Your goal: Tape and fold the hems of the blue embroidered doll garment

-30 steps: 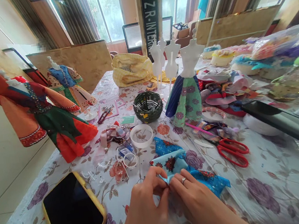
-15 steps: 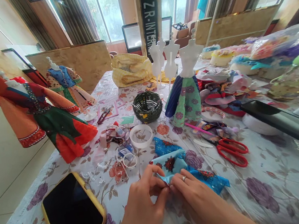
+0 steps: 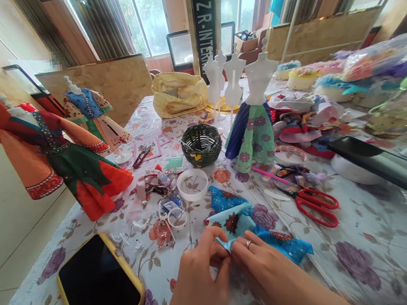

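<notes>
Blue patterned fabric (image 3: 235, 220) with dark red flower motifs lies on the flowered tablecloth, its near edge pinched up between my two hands. My left hand (image 3: 203, 267) is closed, thumb and fingertips on the fabric's edge. Close beside it, my right hand (image 3: 260, 260), with a ring on one finger, grips the same edge. Whether a needle or pin is between the fingertips is hidden. Red-handled scissors (image 3: 315, 205) rest to the right of the fabric. A white plastic ring (image 3: 193, 185) sits just beyond it, with strings of beads (image 3: 170, 227) to the left.
A phone in a yellow case (image 3: 101, 291) lies at front left; another phone (image 3: 385, 163) is at right. Beyond stand a dark woven basket (image 3: 201, 145), a mannequin in a green skirt (image 3: 256, 130) and a red-and-green dressed mannequin (image 3: 65, 155). Fabric scraps (image 3: 305, 124) pile up at right.
My left hand has shifted slightly, its fingertips still at the fabric's edge. My right hand and the fabric stay nearly in place.
</notes>
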A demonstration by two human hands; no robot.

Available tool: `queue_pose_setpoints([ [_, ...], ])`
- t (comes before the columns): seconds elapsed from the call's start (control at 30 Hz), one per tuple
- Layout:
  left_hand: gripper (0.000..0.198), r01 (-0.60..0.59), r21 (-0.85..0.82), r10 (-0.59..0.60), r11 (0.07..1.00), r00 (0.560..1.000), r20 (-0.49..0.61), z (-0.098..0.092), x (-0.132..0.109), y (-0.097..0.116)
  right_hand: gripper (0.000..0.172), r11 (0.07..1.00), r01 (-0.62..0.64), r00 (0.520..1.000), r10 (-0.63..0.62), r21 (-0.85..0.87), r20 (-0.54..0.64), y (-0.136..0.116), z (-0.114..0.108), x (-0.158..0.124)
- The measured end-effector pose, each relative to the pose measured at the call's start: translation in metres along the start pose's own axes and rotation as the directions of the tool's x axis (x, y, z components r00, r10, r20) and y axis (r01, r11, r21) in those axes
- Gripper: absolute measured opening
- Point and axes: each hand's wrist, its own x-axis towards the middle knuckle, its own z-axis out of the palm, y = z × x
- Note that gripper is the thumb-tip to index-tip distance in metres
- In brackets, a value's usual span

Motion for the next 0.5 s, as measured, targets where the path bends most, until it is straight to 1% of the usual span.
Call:
queue_pose_setpoints([
  [0.07,0.02,0.001,-0.008,-0.001,1.0,1.0,0.009,-0.001,0.0,-0.001,0.04,0.999,-0.011,1.0,0.011,0.04,0.008,-0.001,-0.006,-0.001],
  [0.13,0.022,0.008,-0.041,-0.007,0.999,1.0,0.019,-0.002,0.001,-0.002,0.042,0.995,-0.024,1.0,0.025,0.095,-0.011,-0.002,-0.011,-0.002],
  [0.27,0.023,0.037,-0.134,-0.031,0.99,0.998,0.047,-0.004,0.001,-0.005,0.035,0.987,-0.043,0.996,0.056,0.157,-0.075,0.0,-0.013,-0.006],
  [0.33,0.023,0.048,-0.163,-0.039,0.986,0.997,0.06,-0.005,0.002,-0.006,0.031,0.987,-0.046,0.991,0.065,0.157,-0.115,0.002,-0.01,-0.007],
  [0.37,0.022,0.055,-0.175,-0.044,0.983,0.997,0.066,-0.005,0.002,-0.006,0.031,0.987,-0.05,0.991,0.067,0.15,-0.115,0.002,-0.008,-0.007],
  [0.5,0.02,0.086,-0.216,-0.067,0.972,0.993,0.095,-0.005,0.003,-0.005,0.031,0.998,0.022,0.993,-0.015,0.056,-0.114,0.003,-0.006,-0.004],
])
